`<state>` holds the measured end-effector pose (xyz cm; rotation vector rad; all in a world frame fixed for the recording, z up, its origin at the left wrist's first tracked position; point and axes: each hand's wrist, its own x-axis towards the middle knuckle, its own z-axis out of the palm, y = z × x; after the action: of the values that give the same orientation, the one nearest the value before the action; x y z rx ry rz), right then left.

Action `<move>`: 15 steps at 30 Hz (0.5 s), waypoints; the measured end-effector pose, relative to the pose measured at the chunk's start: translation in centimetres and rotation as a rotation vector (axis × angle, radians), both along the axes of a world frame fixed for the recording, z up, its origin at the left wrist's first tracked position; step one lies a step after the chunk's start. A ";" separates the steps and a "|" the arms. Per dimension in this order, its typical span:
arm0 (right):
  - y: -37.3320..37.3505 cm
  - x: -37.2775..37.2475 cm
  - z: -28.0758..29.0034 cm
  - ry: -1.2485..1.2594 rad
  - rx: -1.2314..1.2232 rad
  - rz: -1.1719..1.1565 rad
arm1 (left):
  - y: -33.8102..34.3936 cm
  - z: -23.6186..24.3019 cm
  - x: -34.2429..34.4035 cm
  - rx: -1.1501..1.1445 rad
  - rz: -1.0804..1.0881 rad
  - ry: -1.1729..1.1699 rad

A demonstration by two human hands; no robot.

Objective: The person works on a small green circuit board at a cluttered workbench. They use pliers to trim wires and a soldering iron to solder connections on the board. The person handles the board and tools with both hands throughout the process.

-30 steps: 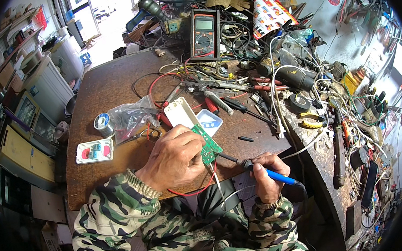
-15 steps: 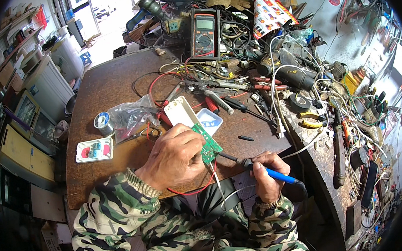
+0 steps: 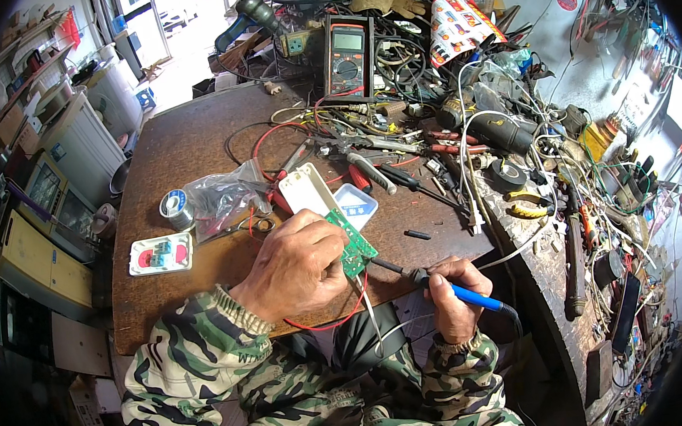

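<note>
My left hand (image 3: 301, 261) is closed on the left edge of a green circuit board (image 3: 353, 248), held up at the table's near edge. In my right hand (image 3: 455, 294) is a soldering iron with a blue handle (image 3: 478, 299). Its dark tip reaches the board's lower right part; whether it touches I cannot tell. A red wire and a pale wire hang below the board. Just beyond it lie an open cream plastic case (image 3: 306, 192) and a small white-and-blue tray (image 3: 356, 204). My left fingertips are partly hidden behind the hand.
A solder spool (image 3: 175, 209), a clear plastic bag (image 3: 226, 197) and a white case part (image 3: 160, 255) lie on the left of the wooden table (image 3: 180, 138). A multimeter (image 3: 348, 56) stands at the back. Tools and cables crowd the right, with black tape (image 3: 508, 173) among them.
</note>
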<state>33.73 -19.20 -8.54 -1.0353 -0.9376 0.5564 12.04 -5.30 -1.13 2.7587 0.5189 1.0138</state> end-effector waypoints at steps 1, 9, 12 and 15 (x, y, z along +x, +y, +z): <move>0.0 0.0 0.0 -0.001 0.000 0.001 | 0.0 0.0 0.0 -0.001 -0.001 -0.002; 0.0 -0.1 0.1 -0.003 -0.004 -0.001 | 0.0 -0.1 0.0 -0.012 0.009 -0.002; 0.0 -0.1 0.2 -0.004 -0.006 -0.005 | 0.0 0.1 0.0 -0.009 0.013 0.005; 0.0 -0.1 0.1 0.003 -0.003 -0.005 | -0.1 0.1 0.0 -0.009 0.019 0.006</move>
<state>33.61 -19.17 -8.41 -1.0385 -0.9314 0.5553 12.02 -5.38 -1.01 2.7550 0.5502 1.0052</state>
